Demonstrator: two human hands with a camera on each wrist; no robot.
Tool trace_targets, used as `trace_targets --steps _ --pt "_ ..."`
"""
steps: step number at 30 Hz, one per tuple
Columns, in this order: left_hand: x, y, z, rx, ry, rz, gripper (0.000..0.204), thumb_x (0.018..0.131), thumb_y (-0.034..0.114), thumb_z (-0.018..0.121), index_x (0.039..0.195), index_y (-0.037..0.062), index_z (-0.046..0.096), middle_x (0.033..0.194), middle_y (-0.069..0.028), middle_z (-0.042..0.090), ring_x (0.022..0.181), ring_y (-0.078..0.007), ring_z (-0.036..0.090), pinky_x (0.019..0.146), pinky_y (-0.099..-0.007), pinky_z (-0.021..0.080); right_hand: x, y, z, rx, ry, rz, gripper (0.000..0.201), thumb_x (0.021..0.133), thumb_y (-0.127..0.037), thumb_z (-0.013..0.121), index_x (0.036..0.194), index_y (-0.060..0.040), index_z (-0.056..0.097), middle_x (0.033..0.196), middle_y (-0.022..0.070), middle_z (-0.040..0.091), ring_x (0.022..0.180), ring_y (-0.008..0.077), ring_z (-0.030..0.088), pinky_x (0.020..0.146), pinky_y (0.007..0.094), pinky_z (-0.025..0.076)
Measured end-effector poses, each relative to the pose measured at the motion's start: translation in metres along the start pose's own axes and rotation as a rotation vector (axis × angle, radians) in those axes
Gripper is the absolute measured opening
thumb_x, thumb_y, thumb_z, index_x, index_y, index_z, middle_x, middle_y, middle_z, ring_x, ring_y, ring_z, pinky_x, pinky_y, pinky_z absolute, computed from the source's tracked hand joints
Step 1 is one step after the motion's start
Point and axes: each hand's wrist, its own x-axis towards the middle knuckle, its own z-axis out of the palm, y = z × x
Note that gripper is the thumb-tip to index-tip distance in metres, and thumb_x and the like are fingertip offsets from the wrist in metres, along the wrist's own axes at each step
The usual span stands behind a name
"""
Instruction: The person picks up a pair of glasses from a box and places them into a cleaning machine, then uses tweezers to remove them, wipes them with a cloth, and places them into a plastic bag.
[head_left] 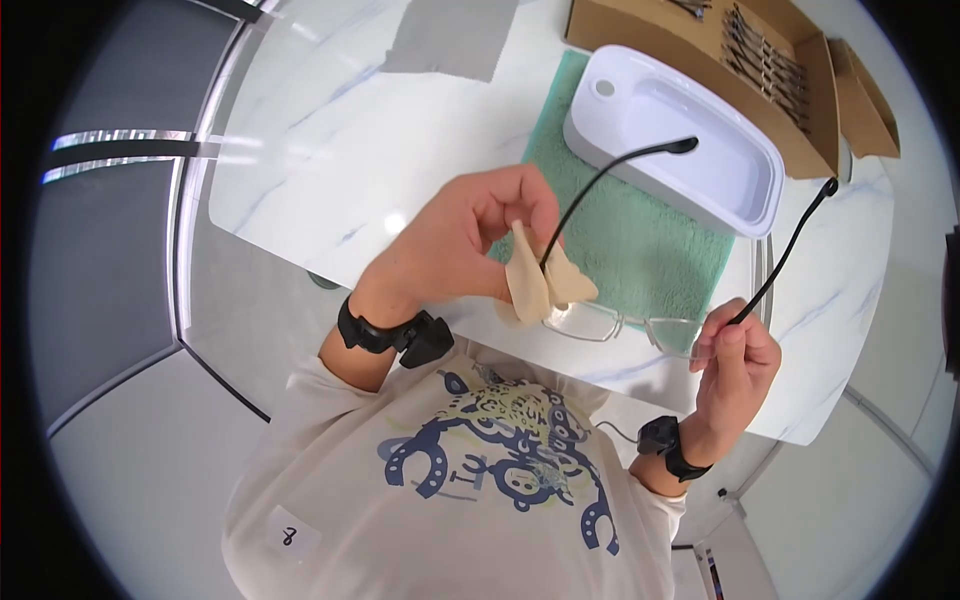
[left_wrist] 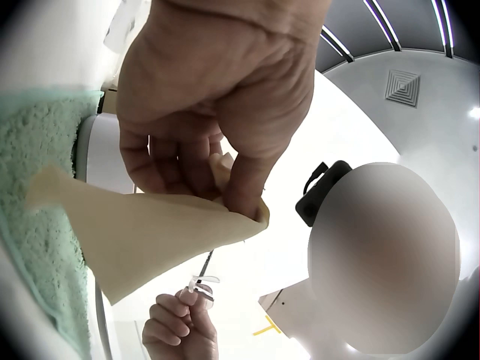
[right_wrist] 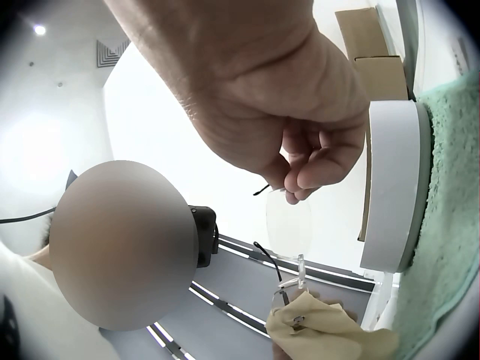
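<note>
While the left hand [head_left: 455, 238] is pinching cloth [head_left: 530, 288] against the glasses [head_left: 583, 322], the right hand [head_left: 740, 365] is gripping them — by the opposite end. A tub [head_left: 690, 133] (pale) is standing nearby.

A single handwritten number can be read: a black "8" [head_left: 289, 537], drawn in thick strokes and leaning to one side, on a small white rectangular label [head_left: 300, 532] stuck low on the front of the person's pale off-white fabric shirt [head_left: 340, 450]. Higher on the same shirt, within the dark blue and yellow-green cartoon print [head_left: 522, 485], a few blue letter-like marks [head_left: 466, 470] stand between a horseshoe shape and a round animal face; they resemble an "I" or "T" beside a "U", but their exact reading is unclear.
</note>
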Motion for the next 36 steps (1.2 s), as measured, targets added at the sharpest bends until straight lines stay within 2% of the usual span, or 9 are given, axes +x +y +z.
trace_targets --steps 5,7,10,14,19,29,32,35,36 --pt "-0.003 0.002 0.001 -0.044 0.012 0.072 0.042 0.072 0.001 0.086 0.091 0.0093 0.050 0.090 -0.0125 0.067 0.078 -0.0147 0.061 0.070 -0.0250 0.048 -0.007 -0.003 0.000 -0.035 -0.021 0.008 0.039 0.096 -0.034 0.069 0.079 0.0011 0.063 0.075 0.0050 0.061 0.056 0.0088 0.051 0.051 0.0222 0.040" --pt "-0.002 0.003 0.002 -0.252 0.026 0.077 0.042 0.073 0.001 0.086 0.091 0.0102 0.049 0.088 -0.0117 0.067 0.078 -0.0156 0.061 0.069 -0.0249 0.047 -0.010 -0.001 -0.002 -0.018 -0.026 0.001 0.039 0.096 -0.034 0.069 0.080 0.0013 0.063 0.075 0.0051 0.061 0.056 0.0087 0.051 0.050 0.0222 0.040" --pt "-0.002 0.001 0.003 -0.309 0.076 0.118 0.042 0.075 0.001 0.085 0.092 0.0106 0.047 0.088 -0.0121 0.066 0.079 -0.0163 0.061 0.068 -0.0248 0.047 -0.014 0.000 -0.003 0.011 -0.028 0.008 0.038 0.097 -0.033 0.069 0.081 0.0016 0.064 0.075 0.0052 0.061 0.055 0.0085 0.051 0.050 0.0221 0.040" --pt "-0.006 0.000 0.012 -0.197 0.073 0.074 0.042 0.076 0.002 0.085 0.092 0.0108 0.047 0.089 -0.0131 0.066 0.080 -0.0166 0.061 0.069 -0.0254 0.048 -0.015 0.002 -0.003 0.077 -0.027 -0.008 0.037 0.098 -0.032 0.067 0.083 0.0022 0.064 0.075 0.0049 0.059 0.054 0.0083 0.052 0.049 0.0220 0.041" --pt "-0.007 -0.014 0.018 -0.305 -0.001 0.040 0.042 0.076 0.003 0.086 0.091 0.0106 0.048 0.095 -0.0155 0.067 0.082 -0.0169 0.061 0.073 -0.0267 0.049 -0.017 0.014 -0.003 0.150 -0.053 -0.031 0.037 0.100 -0.032 0.065 0.084 0.0017 0.062 0.076 0.0035 0.058 0.053 0.0078 0.051 0.048 0.0220 0.041" --pt "-0.015 -0.021 0.025 -0.246 -0.169 0.009 0.040 0.073 0.007 0.089 0.089 0.0101 0.052 0.096 -0.0167 0.066 0.086 -0.0184 0.060 0.075 -0.0285 0.047 -0.025 0.010 -0.006 0.357 0.001 -0.011 0.035 0.101 -0.030 0.063 0.084 -0.0002 0.062 0.078 0.0015 0.055 0.053 0.0060 0.050 0.046 0.0206 0.040" --pt "-0.015 -0.018 0.023 -0.214 -0.177 0.035 0.041 0.071 0.007 0.090 0.090 0.0101 0.053 0.095 -0.0166 0.065 0.088 -0.0198 0.059 0.078 -0.0299 0.047 -0.025 0.012 -0.007 0.259 -0.047 -0.043 0.035 0.101 -0.030 0.063 0.083 -0.0007 0.062 0.078 0.0020 0.056 0.053 0.0063 0.050 0.047 0.0206 0.039" --pt "-0.016 -0.011 0.021 -0.224 -0.215 0.089 0.035 0.078 0.006 0.085 0.089 0.0115 0.052 0.087 -0.0116 0.064 0.085 -0.0209 0.057 0.074 -0.0308 0.046 -0.026 0.011 -0.004 0.196 -0.048 -0.052 0.037 0.101 -0.032 0.064 0.081 -0.0010 0.062 0.076 0.0020 0.057 0.053 0.0067 0.051 0.048 0.0209 0.038" --pt "-0.015 -0.009 0.020 -0.237 -0.160 0.127 0.032 0.082 0.008 0.082 0.088 0.0123 0.051 0.082 -0.0090 0.063 0.082 -0.0212 0.056 0.072 -0.0312 0.044 -0.026 0.012 -0.004 0.197 -0.047 -0.055 0.037 0.101 -0.032 0.064 0.081 -0.0010 0.062 0.076 0.0020 0.057 0.053 0.0067 0.051 0.048 0.0209 0.038"
